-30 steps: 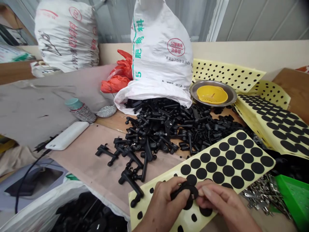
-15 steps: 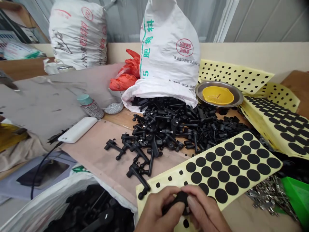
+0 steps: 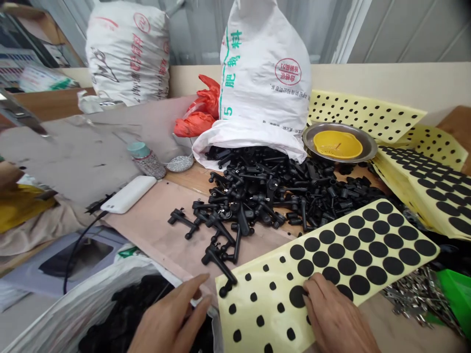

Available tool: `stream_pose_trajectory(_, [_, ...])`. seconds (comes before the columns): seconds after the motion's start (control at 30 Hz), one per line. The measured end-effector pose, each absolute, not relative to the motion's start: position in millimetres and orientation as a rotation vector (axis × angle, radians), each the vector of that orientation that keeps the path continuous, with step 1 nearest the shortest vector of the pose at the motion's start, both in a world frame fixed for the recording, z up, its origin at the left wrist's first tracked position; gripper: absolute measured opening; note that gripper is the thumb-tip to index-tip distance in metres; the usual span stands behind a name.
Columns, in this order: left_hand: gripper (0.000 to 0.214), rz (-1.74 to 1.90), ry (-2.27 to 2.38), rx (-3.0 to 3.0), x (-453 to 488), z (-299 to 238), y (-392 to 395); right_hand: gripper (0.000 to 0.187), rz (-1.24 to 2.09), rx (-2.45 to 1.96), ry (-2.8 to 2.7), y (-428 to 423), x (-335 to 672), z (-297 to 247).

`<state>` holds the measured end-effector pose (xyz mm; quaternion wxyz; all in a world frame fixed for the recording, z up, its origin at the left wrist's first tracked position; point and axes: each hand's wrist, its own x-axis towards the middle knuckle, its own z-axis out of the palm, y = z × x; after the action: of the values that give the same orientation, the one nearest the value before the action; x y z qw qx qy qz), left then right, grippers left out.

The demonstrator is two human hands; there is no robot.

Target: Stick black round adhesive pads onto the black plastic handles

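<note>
My left hand hovers with fingers stretched out over an open white plastic bag holding black parts at the lower left; nothing is in it. My right hand lies on a yellow backing sheet of round black pads, fingertips touching one black pad near the sheet's middle. A pile of black plastic handles spills from a white sack just beyond the sheet.
More yellow pad sheets lie at the right. A steel dish with a yellow strainer sits behind them. Metal clips and a green bin are at lower right. A white power bank, bottle and red bag stand left.
My hands, which held a black part together over the sheet, have separated. The left moved left over the bag and holds nothing; the right went onto the sheet.
</note>
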<state>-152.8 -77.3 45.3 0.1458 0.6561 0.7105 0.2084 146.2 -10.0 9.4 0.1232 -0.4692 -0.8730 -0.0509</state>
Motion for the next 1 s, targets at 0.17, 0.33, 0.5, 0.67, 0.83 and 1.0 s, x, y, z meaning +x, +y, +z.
stream_pose_trajectory(0.17, [0.036, 0.564, 2.073, 2.022, -124, 36, -45, 0.014, -0.169, -1.33, -2.466, -10, 145, 9])
stream_pose_trajectory(0.33, [0.029, 0.458, 2.11, 1.939, -121, 37, -35, 0.013, -0.225, -1.298, -2.43, -8, 144, 12])
stream_pose_trajectory(0.5, [0.024, 0.603, 2.063, 1.829, -125, 34, -35, 0.018, -0.147, -1.316, -2.452, -9, 141, 14])
stream_pose_trajectory(0.67, [0.023, 0.665, 2.077, 1.818, -127, 30, -36, 0.019, -0.274, -1.345, -2.455, -7, 136, 16])
stream_pose_trajectory(0.83, [0.022, 0.702, 2.065, 1.825, -128, 26, -36, 0.016, -0.275, -1.319, -2.475, -8, 138, 17])
stream_pose_trajectory(1.0, [0.022, 0.729, 2.038, 1.834, -130, 22, -39, 0.014, -0.135, -1.335, -2.471, -10, 141, 18])
